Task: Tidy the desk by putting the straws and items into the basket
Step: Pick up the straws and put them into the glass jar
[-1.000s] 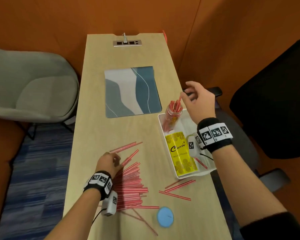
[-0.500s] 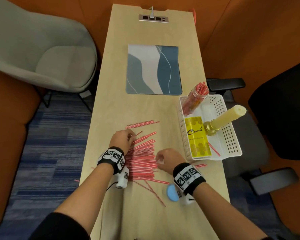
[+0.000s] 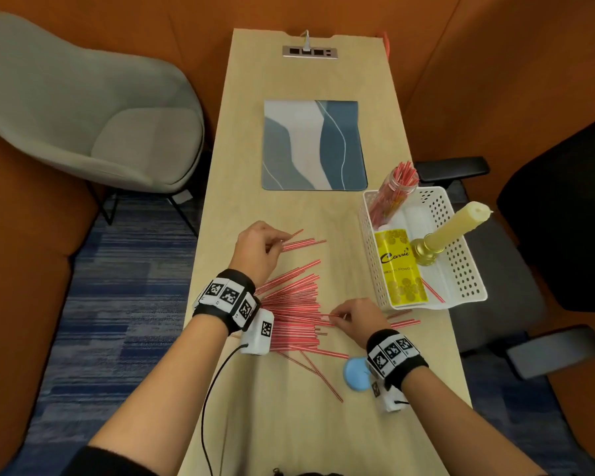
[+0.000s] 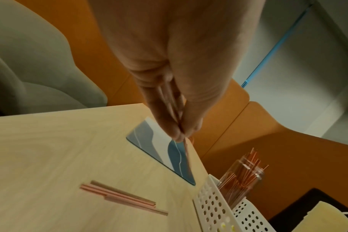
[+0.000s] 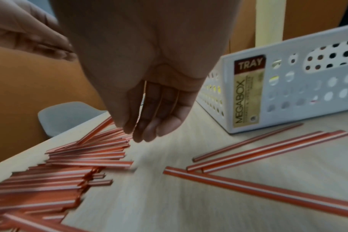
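I have the left hand [image 3: 255, 250] at mid-frame in the head view, its grip pinching one thin red-and-white striped paper straw [image 4: 187, 150] between thumb and fingertips, the straw lifted clear of the pale wooden counter [image 3: 289, 424]. The right hand [image 3: 354, 319] sits lower and right of centre, fingers curled down at the right end of the big loose heap of striped straws [image 3: 289, 310]; whether that grip has closed on any straw I cannot tell, since the wrist view is blurred. The white perforated plastic basket [image 3: 468, 269] stands at the right edge of the frame, already carrying a clear jar of straws [image 3: 392, 194], a yellow talcum-powder box [image 3: 401, 269] and a cream candle in a brass holder [image 3: 450, 228]. One at a time looks slow to me, so I would rake the heap together between both hands, square the ends, and carry a tight bundle across. A few stray straws [image 5: 268, 147] lie just beside the basket's near wall, and a small round blue lid [image 3: 356, 374] waits by my right wrist.
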A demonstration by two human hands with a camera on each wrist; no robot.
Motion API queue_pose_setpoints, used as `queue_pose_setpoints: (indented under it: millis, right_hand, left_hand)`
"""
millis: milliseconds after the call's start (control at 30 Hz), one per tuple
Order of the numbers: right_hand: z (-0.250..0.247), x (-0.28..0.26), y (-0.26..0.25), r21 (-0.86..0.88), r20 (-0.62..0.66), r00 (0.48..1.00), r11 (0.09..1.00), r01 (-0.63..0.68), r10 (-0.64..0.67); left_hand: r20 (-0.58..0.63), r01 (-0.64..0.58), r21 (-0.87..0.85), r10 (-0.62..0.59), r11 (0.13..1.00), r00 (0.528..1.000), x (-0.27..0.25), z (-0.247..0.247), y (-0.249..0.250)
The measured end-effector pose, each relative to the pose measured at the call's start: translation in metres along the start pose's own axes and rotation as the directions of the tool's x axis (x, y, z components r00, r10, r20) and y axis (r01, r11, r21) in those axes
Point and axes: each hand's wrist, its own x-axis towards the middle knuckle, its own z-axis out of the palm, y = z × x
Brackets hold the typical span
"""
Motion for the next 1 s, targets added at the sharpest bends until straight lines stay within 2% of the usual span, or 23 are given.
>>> queue_pose_setpoints:
  millis: [133, 233, 333, 467, 567, 667, 733, 800, 933, 1000]
  right_hand:
    - [-0.010, -0.009, 0.007, 0.095, -0.012, 1.000, 0.995, 0.027, -0.026]
    - [-0.015, -0.016, 0.010, 0.209, -0.013, 1.000, 0.977, 0.027, -0.025]
    - [-0.015, -0.021, 0.018, 0.271, -0.032, 0.999, 0.962, 0.015, -0.006]
    - [-0.016, -0.025, 0.025, 0.328, -0.041, 0.999, 0.944, 0.033, -0.020]
    - [-0.030, -0.027, 0.021, 0.306, -0.120, 0.990, 0.946, 0.106, -0.072]
    - [-0.063, -0.026, 0.010, 0.360, -0.305, 0.949, 0.913, 0.193, -0.080]
    - [-0.094, -0.022, -0.001, 0.378, -0.447, 0.891, 0.886, 0.268, -0.079]
    - [-0.130, -0.016, -0.013, 0.324, -0.560, 0.821, 0.882, 0.343, -0.114]
    - [-0.198, 0.001, -0.025, 0.235, -0.636, 0.761, 0.909, 0.345, -0.124]
    - [-0.222, 0.012, -0.023, 0.213, -0.677, 0.726, 0.911, 0.353, -0.123]
  left_hand:
    - [-0.036, 0.032, -0.071, -0.035, 0.997, 0.999, 0.014, -0.002, 0.029]
    - [-0.125, -0.033, -0.155, 0.013, 0.987, 0.992, 0.030, -0.002, 0.055]
    - [-0.111, -0.056, -0.170, 0.037, 0.984, 0.993, 0.049, -0.001, 0.076]
    - [0.010, 0.054, -0.025, -0.054, 0.998, 0.999, 0.068, 0.013, 0.065]
    - [0.105, 0.204, 0.198, -0.228, 0.959, 0.968, 0.070, 0.030, 0.036]
    - [0.094, 0.398, 0.355, -0.455, 0.846, 0.885, 0.057, 0.048, -0.003]
    - [0.073, 0.502, 0.376, -0.565, 0.779, 0.822, 0.042, 0.061, -0.024]
    - [0.050, 0.563, 0.384, -0.625, 0.732, 0.779, 0.029, 0.072, -0.036]
    - [-0.067, 0.610, 0.281, -0.619, 0.741, 0.782, 0.025, 0.086, -0.054]
    - [-0.083, 0.631, 0.239, -0.632, 0.738, 0.771, 0.031, 0.088, -0.057]
